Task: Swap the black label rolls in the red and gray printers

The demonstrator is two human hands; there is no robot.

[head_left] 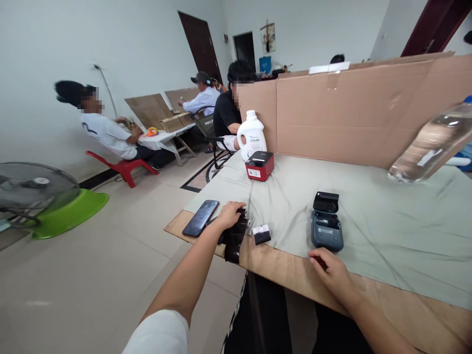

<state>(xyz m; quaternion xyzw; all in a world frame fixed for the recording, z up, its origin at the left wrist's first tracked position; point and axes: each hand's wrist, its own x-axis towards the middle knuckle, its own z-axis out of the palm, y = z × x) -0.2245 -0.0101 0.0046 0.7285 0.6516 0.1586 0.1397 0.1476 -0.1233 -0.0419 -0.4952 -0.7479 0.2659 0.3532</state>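
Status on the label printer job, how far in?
Early. Done: the grey printer lies on the cloth with its lid open. In hand: the left hand grips a black bundle at the table edge; the right hand rests empty near the printer. Left: the small label roll lies outside it.

Two label printers (326, 222) (260, 165); one phone (200, 218); one white jug (251, 134); one clear bottle (431, 145).

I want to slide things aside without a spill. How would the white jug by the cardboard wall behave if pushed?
The white jug is tall on a narrow base, so a high push would probably tip it. It stands on wrinkled cloth, which may drag. Its cap looks closed; fill level cannot be seen.
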